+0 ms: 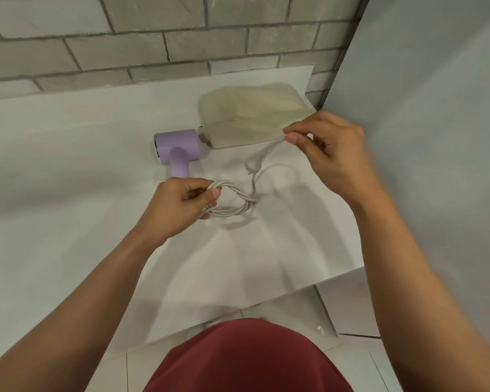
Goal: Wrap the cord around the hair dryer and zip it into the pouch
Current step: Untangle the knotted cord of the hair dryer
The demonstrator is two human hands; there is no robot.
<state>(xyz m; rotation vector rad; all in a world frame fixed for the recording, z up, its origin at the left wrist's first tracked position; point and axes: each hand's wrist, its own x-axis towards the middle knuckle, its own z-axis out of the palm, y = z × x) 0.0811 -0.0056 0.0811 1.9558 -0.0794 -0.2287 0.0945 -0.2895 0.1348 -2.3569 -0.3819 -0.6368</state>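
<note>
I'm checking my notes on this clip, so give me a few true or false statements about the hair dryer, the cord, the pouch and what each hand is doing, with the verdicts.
1. The left hand grips a coil of the cord. True.
2. The hair dryer is already inside the pouch. False: it lies on the counter, just left of the pouch.
3. The right hand pinches a stretch of the cord between thumb and fingers. True.
4. The cord is wound round the hair dryer's handle. False: the loops are gathered in the left hand, beside the handle and not around it.
</note>
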